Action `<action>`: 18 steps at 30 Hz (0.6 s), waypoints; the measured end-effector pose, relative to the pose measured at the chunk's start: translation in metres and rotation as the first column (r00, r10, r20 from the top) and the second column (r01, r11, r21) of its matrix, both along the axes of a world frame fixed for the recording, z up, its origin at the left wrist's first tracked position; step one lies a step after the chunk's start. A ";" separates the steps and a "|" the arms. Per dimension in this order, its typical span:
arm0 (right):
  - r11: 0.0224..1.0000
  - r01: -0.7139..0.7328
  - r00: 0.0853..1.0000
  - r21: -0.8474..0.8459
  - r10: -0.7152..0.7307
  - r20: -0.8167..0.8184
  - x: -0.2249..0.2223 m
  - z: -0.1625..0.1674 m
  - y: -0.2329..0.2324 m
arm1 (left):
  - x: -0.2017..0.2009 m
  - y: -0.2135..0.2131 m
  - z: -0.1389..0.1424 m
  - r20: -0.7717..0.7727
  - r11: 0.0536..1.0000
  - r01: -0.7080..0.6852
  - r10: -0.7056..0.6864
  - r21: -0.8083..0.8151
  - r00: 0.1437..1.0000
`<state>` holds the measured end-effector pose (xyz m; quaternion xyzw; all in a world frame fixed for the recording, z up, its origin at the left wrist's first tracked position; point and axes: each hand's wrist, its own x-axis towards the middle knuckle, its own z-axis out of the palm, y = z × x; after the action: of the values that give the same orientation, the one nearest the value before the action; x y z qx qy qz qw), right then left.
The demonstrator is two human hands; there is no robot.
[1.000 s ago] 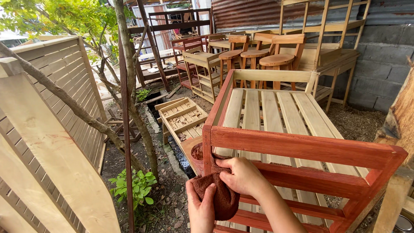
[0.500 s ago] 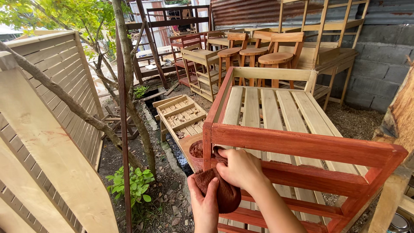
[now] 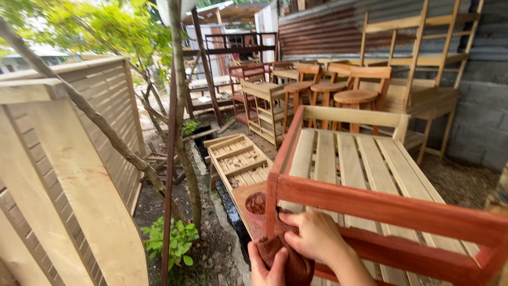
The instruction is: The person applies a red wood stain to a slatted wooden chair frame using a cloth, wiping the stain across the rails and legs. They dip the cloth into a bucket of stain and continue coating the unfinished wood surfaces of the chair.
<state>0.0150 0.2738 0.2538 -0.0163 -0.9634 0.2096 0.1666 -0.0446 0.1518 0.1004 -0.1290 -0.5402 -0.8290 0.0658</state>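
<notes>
Two hands meet at the near corner of a big slatted wooden frame (image 3: 365, 175), which fills the right half of the view. Its near rail and left side are coated reddish-brown while the slats and far rail are bare pale wood, so the stain seems to be going on from this corner outward. To the left stand tall pale louvred panels (image 3: 69, 159), leaning upright out of the way beside a thin tree trunk (image 3: 182, 122). Farther back, round-seated wooden stools (image 3: 338, 95) and other unfinished furniture are crowded against a corrugated metal wall (image 3: 338, 32). On the ground between, a smaller slatted rack (image 3: 238, 159) lies flat.

Just below the corner post sits a small container of dark reddish stain (image 3: 255, 205), probably kept there so it can be reached without leaving the work. The right hand (image 3: 317, 235) is closed over the top of a stain-soaked brown cloth (image 3: 288, 254), pressing it against the foot of the red corner post. The left hand (image 3: 267, 267) cups the same cloth from beneath, thumb up against it, likely to gather the loose bulk and keep drips off the ground. Both hands are together, gripping the cloth between them.
</notes>
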 end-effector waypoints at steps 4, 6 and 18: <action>0.980 0.114 0.993 -0.165 -0.109 0.035 -0.008 -0.030 -0.013 | -0.013 -0.030 0.008 0.081 0.972 -0.066 0.086 -0.226 0.993; 0.923 0.120 0.988 -0.366 -0.146 -0.045 -0.027 -0.056 -0.022 | -0.024 -0.045 0.012 0.132 0.979 -0.090 0.115 -0.181 0.985; 0.315 0.295 0.955 -0.902 -0.125 0.268 -0.140 -0.160 -0.031 | -0.129 -0.086 -0.019 -0.088 0.956 -0.168 0.151 -0.241 0.985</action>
<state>-0.1249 0.2425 0.0934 -0.2490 -0.6685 0.6962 0.0807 -0.1736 0.0659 0.0816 -0.1208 -0.6452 -0.7423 0.1345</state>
